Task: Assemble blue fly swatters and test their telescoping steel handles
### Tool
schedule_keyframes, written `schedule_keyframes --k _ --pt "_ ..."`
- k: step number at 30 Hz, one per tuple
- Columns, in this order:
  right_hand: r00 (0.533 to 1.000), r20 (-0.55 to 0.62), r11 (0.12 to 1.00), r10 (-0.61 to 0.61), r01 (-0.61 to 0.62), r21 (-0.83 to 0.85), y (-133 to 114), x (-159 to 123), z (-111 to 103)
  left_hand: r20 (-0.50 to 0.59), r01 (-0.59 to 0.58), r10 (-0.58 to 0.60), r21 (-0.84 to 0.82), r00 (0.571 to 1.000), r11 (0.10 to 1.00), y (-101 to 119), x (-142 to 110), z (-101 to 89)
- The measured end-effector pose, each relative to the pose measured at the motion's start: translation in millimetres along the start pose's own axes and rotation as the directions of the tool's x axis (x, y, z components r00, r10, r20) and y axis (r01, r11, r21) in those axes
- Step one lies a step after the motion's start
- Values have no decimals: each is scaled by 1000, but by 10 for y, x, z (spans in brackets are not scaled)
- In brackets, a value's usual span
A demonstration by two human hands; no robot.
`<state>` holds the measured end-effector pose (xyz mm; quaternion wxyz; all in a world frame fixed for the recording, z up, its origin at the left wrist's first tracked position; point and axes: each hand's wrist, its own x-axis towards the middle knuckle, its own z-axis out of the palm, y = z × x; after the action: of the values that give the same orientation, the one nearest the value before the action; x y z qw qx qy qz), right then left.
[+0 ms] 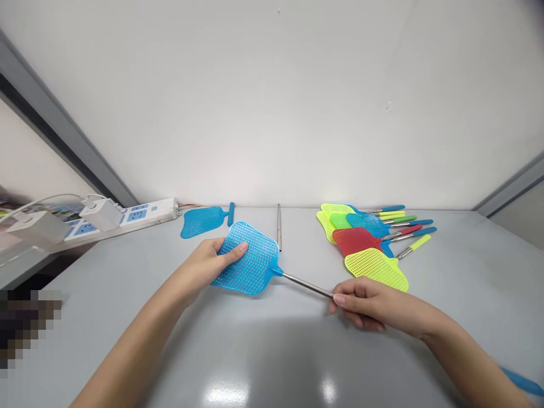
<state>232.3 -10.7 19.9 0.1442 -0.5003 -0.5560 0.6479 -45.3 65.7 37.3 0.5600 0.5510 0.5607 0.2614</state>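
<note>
A blue fly swatter (255,263) is held between my two hands above the grey table. My left hand (216,258) grips its perforated head at the left edge, thumb on top. At the far end of its metal rod, my right hand (361,303) pinches the tip between thumb and fingers; no coloured handle shows there. Behind the swatter, a loose metal rod (279,226) lies on the table. Left of that rod are a separate blue swatter head (204,221) and a blue handle (231,214), close together.
To the right lies a pile of swatters in several colours, including a red swatter (357,241) and a yellow swatter (378,267). A white power strip (164,211) with plugged-in adapters runs along the left. At the back stands a white wall (280,113). A blue object (522,381) shows by my right forearm.
</note>
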Motion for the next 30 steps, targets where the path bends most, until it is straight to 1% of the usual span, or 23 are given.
schedule_keyframes --k 3,6,9,14,18,21,23,25,27,30 --pt "999 -44 1000 10 -11 -19 12 -26 -69 17 28 -28 -7 999 1000 13 -2 -93" --pt "998 -55 999 26 -28 -37 18 -41 -100 -5 14 -14 17 1000 1000 18 -14 -131" --pt "997 -68 998 31 -35 -59 25 -50 -121 -33 -1 2 35 999 999 19 -22 -147" --pt "996 -86 996 -21 14 -87 38 -39 -158 -21 -2 3 32 1000 999 28 -16 -156" --pt "994 -100 993 -52 41 -107 38 -26 -174 -62 -10 11 9 998 1000 36 -5 -156" --pt "993 -109 991 -51 37 -130 39 -26 -175 -60 -19 18 -20 998 1000 39 -3 -159" --pt "993 -109 991 -51 36 -130 41 -28 -173 -40 -30 28 -47 999 998 39 -7 -161" --pt "994 -105 991 -42 28 -129 42 -29 -173 1 -14 14 -65 1000 998 35 -12 -164" --pt "994 -101 990 -28 14 -137 44 -31 -175 86 18 -11 -79 996 997 23 -16 -167" --pt "994 -104 988 -15 -2 -156 51 -35 -180 233 50 -25 -100 972 994 -8 -18 -169"
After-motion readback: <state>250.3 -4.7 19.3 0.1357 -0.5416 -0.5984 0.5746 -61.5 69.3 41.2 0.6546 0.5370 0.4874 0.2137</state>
